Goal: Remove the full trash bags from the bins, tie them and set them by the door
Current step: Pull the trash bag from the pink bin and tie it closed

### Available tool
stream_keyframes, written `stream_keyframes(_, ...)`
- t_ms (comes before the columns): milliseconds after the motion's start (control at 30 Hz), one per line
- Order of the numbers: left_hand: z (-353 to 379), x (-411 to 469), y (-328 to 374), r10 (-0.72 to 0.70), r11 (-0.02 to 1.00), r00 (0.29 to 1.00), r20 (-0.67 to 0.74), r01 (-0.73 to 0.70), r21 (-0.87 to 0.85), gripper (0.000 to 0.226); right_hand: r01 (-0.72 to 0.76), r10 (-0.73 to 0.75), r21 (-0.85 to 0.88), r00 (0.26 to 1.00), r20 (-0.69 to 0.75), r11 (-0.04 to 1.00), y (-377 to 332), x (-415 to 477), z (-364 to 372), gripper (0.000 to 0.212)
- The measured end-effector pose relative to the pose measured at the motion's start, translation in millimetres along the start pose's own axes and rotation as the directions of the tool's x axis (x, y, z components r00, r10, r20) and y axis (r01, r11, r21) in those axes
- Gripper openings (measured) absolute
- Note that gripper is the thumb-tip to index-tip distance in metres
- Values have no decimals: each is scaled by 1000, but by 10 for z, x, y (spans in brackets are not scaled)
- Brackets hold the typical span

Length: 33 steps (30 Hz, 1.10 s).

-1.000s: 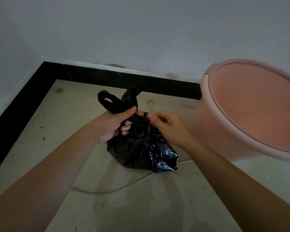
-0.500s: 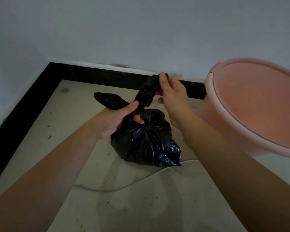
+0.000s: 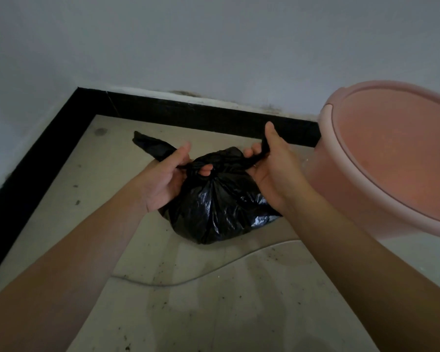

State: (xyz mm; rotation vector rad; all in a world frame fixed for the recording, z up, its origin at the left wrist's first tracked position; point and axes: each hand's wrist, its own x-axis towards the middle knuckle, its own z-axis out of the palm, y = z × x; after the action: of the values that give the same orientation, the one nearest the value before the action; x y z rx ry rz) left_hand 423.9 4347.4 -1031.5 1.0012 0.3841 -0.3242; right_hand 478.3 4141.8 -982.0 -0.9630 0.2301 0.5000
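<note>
We grip each bag ear | left hand, right hand | black trash bag on floor | pink bin right

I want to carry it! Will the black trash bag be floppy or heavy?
Probably floppy: the black trash bag is thin, crinkled plastic that sags on the floor. Likely light, since it looks small. Its shiny skin may slip, so the twisted ends in the left hand and right hand give the best grip.
</note>
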Motion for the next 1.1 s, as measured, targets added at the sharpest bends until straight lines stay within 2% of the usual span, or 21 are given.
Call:
stream_keyframes(67, 5, 5, -8, 13, 1000, 1000, -17, -13, 13, 46, -45, 49, -120, 998, 27, 992, 36, 1, -42, 22)
stream_keyframes(133, 32, 7, -21, 56, 998, 998, -37, -55, 13, 29, -92, 112, -254, 991, 66, 963, 97, -19, -79, 19)
stream_keyframes(200, 85, -4, -39, 97, 995, 994, -48, -97, 18, 44, -135, 179, -461, 982, 53, 877, 132, -31, -106, 42)
stream_keyframes(267, 142, -20, -64, 114, 993, 992, -59, -112, 41, 47, -56, 138, -756, 989, 45, 652, 141, -14, -115, 54)
stream_keyframes(333, 146, -11, -94, 132, 990, 987, -92, -127, 54, 45, 108, 27, -938, 992, 124, 328, 128, 20, -116, 39)
stream_keyframes(367, 153, -20, -92, 136, 990, 985, -108, -132, 47, 44, 159, 8, -963, 986, 165, 218, 109, 28, -107, 27)
stream_keyframes(400, 161, -29, -90, 140, 990, 982, -124, -136, 38, 44, 172, 26, -972, 984, 178, 160, 89, 40, -96, 23)
stream_keyframes(467, 149, -24, -107, 145, 989, 980, -134, -146, 4, 44, 122, 153, -986, 979, 139, 112, 55, 71, -66, 31)
stream_keyframes(533, 139, -44, -110, 157, 985, 978, -138, -166, -51, 42, -5, 359, -982, 931, 64, 190, 34, 59, -35, 39)
stream_keyframes(600, 101, -38, -106, 167, 981, 979, -120, -177, -81, 41, -194, 526, -908, 850, 32, 370, 48, 44, -52, 34)
stream_keyframes(633, 84, -45, -98, 169, 981, 980, -104, -177, -74, 42, -255, 560, -860, 827, 43, 442, 63, 33, -82, 33)
stream_keyframes(700, 58, -56, -91, 165, 985, 983, -76, -168, -31, 43, -233, 561, -812, 816, 135, 535, 124, 4, -160, 40)
stream_keyframes(733, 54, -63, -95, 165, 986, 984, -69, -167, -16, 44, -164, 528, -825, 830, 181, 541, 153, -23, -186, 43)
stream_keyframes(800, 48, -81, -101, 168, 986, 983, -76, -169, -3, 45, 45, 405, -906, 885, 232, 420, 197, -66, -228, 49)
stream_keyframes(867, 51, -97, -96, 171, 985, 982, -80, -172, 1, 44, 168, 314, -931, 909, 273, 323, 192, -82, -237, 52)
stream_keyframes(900, 54, -104, -90, 169, 986, 983, -70, -170, 1, 43, 167, 324, -930, 905, 276, 326, 174, -88, -236, 53)
stream_keyframes(933, 59, -110, -77, 161, 987, 985, -53, -161, 4, 43, 106, 378, -921, 890, 256, 375, 162, -79, -235, 54)
stream_keyframes(1000, 68, -119, -51, 138, 990, 990, -5, -138, 31, 44, -144, 524, -841, 832, 182, 521, 131, -67, -235, 55)
stream_keyframes(1033, 70, -125, -34, 127, 990, 992, 21, -128, 58, 46, -224, 557, -806, 816, 152, 548, 134, -53, -252, 55)
stream_keyframes(1067, 75, -131, -18, 115, 989, 992, 49, -119, 90, 49, -244, 558, -815, 822, 114, 526, 140, -42, -273, 56)
stream_keyframes(1100, 79, -138, -4, 102, 986, 992, 76, -111, 122, 51, -209, 528, -866, 846, 73, 455, 153, -32, -303, 58)
